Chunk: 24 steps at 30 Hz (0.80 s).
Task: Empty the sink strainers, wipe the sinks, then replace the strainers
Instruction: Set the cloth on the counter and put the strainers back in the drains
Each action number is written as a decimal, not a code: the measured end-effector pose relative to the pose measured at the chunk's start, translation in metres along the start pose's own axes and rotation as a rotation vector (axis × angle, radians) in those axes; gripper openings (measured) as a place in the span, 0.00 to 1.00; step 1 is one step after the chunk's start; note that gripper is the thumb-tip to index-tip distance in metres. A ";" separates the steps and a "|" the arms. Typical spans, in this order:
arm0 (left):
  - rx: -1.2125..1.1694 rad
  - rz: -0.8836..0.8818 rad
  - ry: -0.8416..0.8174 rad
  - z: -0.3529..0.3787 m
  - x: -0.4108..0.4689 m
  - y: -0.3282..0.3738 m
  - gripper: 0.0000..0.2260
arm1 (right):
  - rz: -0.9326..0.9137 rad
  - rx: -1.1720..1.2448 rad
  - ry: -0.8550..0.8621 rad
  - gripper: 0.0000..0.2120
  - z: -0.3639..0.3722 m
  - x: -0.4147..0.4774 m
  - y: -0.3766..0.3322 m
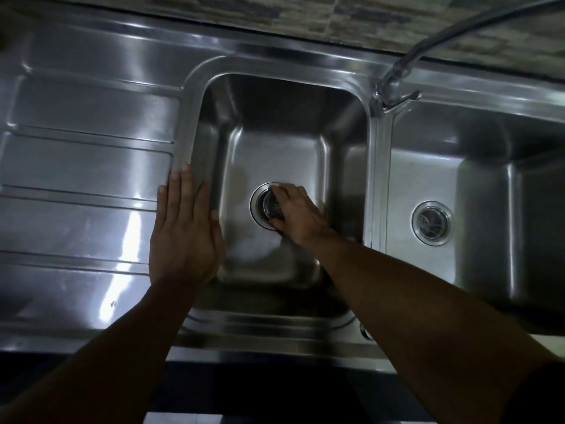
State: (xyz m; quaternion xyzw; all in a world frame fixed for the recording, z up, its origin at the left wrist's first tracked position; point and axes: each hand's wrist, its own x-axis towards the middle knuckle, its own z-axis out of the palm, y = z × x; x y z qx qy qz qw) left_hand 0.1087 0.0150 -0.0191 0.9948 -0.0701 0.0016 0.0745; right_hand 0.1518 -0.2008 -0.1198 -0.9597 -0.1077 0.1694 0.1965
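A stainless steel double sink fills the view. In the left basin (275, 142) a metal strainer (270, 206) sits tilted in the drain opening, and my right hand (296, 212) is down in the basin with its fingers closed around the strainer's right side. My left hand (183, 228) lies flat, fingers spread, on the basin's left rim. The right basin (477, 191) has its own strainer (431, 223) seated flat in its drain, untouched.
A ribbed steel drainboard (82, 179) stretches to the left of the basins. A chrome tap (394, 81) rises from the ridge between the basins and arches toward the upper right. A stone-patterned wall (305, 10) runs along the back. The counter's front edge (275, 347) is below.
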 end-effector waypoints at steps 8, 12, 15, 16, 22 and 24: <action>0.004 0.003 -0.007 0.006 -0.001 -0.003 0.23 | 0.040 -0.058 0.032 0.28 0.004 -0.001 -0.013; 0.002 0.007 -0.004 0.008 -0.001 -0.005 0.23 | 0.082 -0.037 0.018 0.27 0.002 -0.012 -0.010; -0.014 0.011 -0.027 0.004 0.000 -0.004 0.24 | 0.092 0.029 -0.003 0.27 -0.007 -0.021 -0.006; -0.025 0.018 -0.032 0.002 -0.001 -0.003 0.24 | 0.086 0.051 -0.014 0.27 -0.013 -0.026 -0.008; -0.114 -0.046 -0.150 -0.026 0.001 0.008 0.26 | 0.014 0.195 -0.032 0.31 -0.068 -0.057 -0.010; -0.073 -0.104 -0.204 -0.039 0.007 0.018 0.30 | -0.026 0.168 0.009 0.31 -0.092 -0.068 -0.009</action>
